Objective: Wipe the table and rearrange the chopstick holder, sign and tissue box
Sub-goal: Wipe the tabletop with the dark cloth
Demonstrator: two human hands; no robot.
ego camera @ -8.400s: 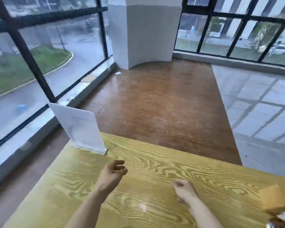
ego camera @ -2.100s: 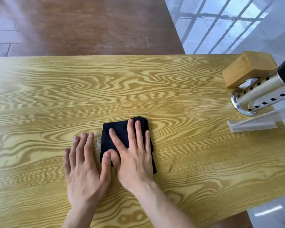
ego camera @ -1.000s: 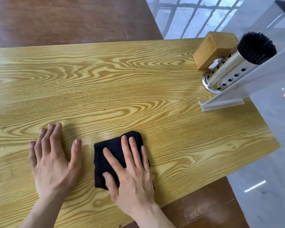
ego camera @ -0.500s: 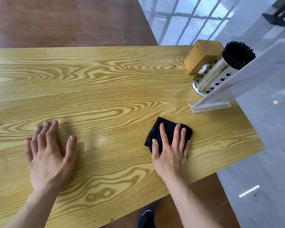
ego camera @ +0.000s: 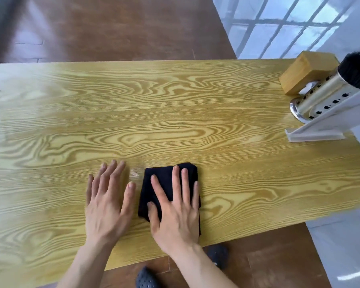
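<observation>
A folded black cloth lies on the yellow wood-grain table near its front edge. My right hand presses flat on the cloth with fingers spread. My left hand rests flat on the bare tabletop just left of the cloth, holding nothing. At the table's far right end stand a wooden tissue box, a perforated steel chopstick holder full of black chopsticks, and a white sign on its base, close together.
The table's front edge runs just below my wrists, with dark slippers and brown floor beneath. A pale tiled floor lies beyond the table's right end. Brown wooden flooring lies past the far edge.
My right hand has slid the cloth leftward and nearer the front edge, back beside my left hand. The view has shifted, so the three items sit further right.
</observation>
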